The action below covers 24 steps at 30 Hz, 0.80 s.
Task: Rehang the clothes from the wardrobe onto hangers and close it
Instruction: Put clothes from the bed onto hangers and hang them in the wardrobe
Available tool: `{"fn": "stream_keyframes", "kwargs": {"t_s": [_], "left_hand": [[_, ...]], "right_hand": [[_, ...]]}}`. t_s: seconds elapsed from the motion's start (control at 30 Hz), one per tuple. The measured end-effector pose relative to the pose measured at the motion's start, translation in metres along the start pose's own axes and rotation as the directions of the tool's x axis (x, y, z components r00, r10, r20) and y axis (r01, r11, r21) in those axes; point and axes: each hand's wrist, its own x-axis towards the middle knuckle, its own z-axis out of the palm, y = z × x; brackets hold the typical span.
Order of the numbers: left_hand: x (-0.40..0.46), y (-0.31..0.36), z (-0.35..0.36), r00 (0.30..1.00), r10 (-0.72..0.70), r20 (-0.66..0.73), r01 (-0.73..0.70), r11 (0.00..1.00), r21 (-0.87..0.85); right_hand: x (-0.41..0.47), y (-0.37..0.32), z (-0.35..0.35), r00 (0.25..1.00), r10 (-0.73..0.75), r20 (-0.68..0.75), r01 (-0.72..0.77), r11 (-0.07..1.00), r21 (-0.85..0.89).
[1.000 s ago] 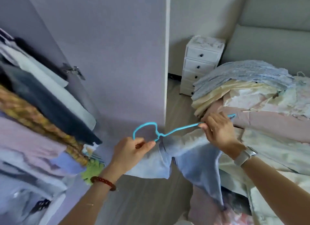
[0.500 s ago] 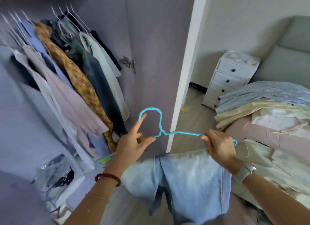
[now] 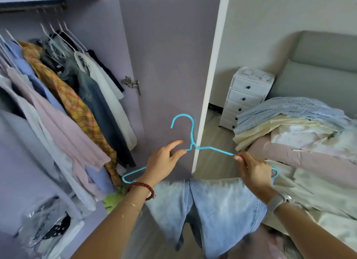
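Note:
A turquoise wire hanger [image 3: 191, 132] is held up in front of the open wardrobe door [image 3: 170, 65], hook upward. Light blue jeans [image 3: 216, 210] hang folded over its bottom bar. My left hand [image 3: 164, 162] pinches the hanger's left shoulder near the neck, index finger stretched out. My right hand [image 3: 253, 170] grips the right shoulder wire. Inside the wardrobe, several garments [image 3: 63, 108] hang on white hangers from the rail [image 3: 32, 7] at the upper left.
A bed [image 3: 318, 162] at right carries a pile of folded and loose clothes [image 3: 289, 119]. A white drawer unit [image 3: 249, 96] stands by the wall beyond the door's white edge [image 3: 208, 96]. Bagged items [image 3: 48, 224] lie low in the wardrobe.
The hanger with the jeans has risen from bed level and turned more upright toward the wardrobe. My view has swung up and left, bringing the rail and hung clothes into sight.

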Motion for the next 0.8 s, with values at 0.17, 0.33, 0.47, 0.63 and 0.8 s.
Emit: {"fn": "stream_keyframes", "kwargs": {"t_s": [0.17,0.33,0.47,0.63,0.8], "left_hand": [[0.027,0.029,0.028,0.997,0.046,0.054,-0.044,0.999,-0.026],[0.02,0.031,0.036,0.985,0.069,0.16,-0.055,0.994,-0.093],[-0.011,-0.007,0.016,0.962,-0.044,0.27,0.104,0.971,-0.213],[-0.044,-0.051,-0.023,0.945,-0.262,0.195,0.314,0.893,-0.323],[-0.081,-0.078,-0.092,0.923,-0.382,-0.046,0.344,0.872,-0.348]], "right_hand": [[-0.006,0.022,-0.024,0.994,0.108,-0.003,-0.108,0.994,-0.03],[-0.02,0.033,-0.042,0.979,0.136,0.149,-0.136,0.991,-0.012],[-0.011,0.018,-0.039,0.91,0.021,0.415,-0.032,0.999,0.018],[0.003,-0.035,-0.006,0.797,-0.161,0.582,0.044,0.977,0.21],[0.023,-0.112,0.021,0.708,-0.408,0.576,0.17,0.89,0.422]]}}
